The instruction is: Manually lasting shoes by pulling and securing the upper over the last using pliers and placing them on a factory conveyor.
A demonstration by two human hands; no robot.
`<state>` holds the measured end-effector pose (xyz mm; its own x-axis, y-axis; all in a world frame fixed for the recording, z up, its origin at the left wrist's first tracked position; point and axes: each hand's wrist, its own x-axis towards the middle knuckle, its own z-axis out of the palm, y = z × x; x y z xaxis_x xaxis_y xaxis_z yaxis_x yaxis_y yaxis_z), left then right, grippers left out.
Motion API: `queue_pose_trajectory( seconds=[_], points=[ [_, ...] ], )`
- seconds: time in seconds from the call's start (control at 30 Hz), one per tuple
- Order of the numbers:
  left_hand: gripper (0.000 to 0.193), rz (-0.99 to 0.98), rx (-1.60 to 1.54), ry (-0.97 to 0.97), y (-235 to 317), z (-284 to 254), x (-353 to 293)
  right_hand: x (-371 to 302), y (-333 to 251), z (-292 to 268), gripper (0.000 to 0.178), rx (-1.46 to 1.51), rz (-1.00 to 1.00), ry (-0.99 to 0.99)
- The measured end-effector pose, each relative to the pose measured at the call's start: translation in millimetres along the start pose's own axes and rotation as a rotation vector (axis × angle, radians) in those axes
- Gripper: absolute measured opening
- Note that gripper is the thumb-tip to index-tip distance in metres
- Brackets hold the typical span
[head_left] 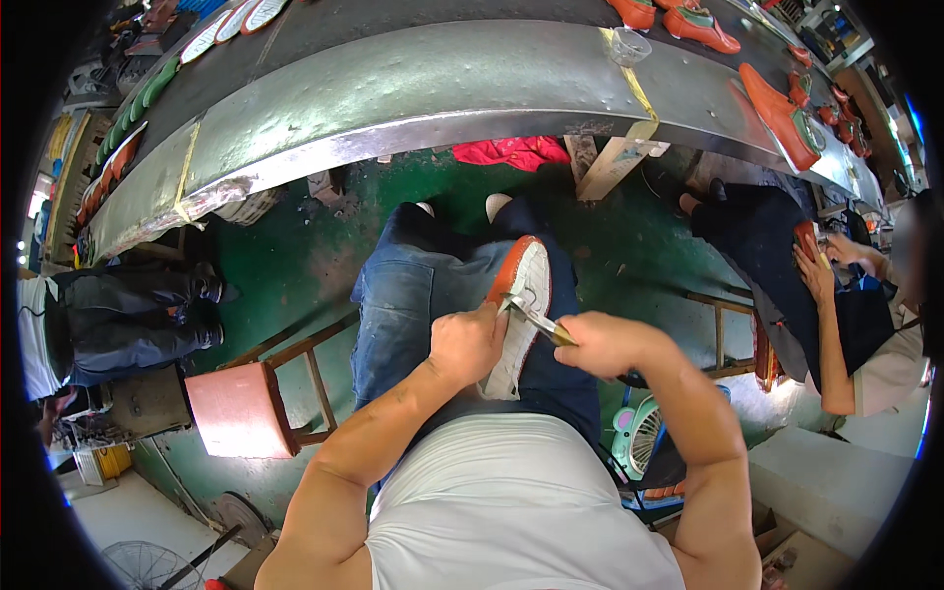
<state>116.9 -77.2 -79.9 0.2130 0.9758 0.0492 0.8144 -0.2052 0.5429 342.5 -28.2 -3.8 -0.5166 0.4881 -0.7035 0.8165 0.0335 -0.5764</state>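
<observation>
Across my thighs lies a shoe (531, 280) with its pale underside up and its orange-red upper showing along the toe and one side. My left hand (466, 344) is closed on the shoe's left edge near the middle. My right hand (612, 346), to the right of the shoe, is wrapped round the handles of metal pliers (536, 320). Their bright jaws touch or hover over the shoe's underside beside my left fingers; which of the two I cannot tell.
Ahead runs a long metal-edged conveyor table (393, 88) with orange shoes (782, 118) and a clear cup (629, 46). A co-worker (836, 324) sits at right, another person (128, 329) at left. A padded stool (243, 408) and a small green fan (641, 435) flank me.
</observation>
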Motion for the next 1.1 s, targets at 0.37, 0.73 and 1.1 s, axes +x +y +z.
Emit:
queue_pose_trajectory(
  seconds=[0.37,0.73,1.1],
  points=[
    [0.062,-0.619,-1.676,-0.277,-51,44,8,45,16,96,0.032,0.19,-0.081,0.401],
    [0.068,-0.675,-1.483,-0.281,-36,59,23,33,86,76,0.041,1.398,-0.118,-0.25],
    [0.067,-0.702,-0.954,-0.278,-12,43,33,43,50,41,0.037,-0.178,-0.199,0.5]
  ],
)
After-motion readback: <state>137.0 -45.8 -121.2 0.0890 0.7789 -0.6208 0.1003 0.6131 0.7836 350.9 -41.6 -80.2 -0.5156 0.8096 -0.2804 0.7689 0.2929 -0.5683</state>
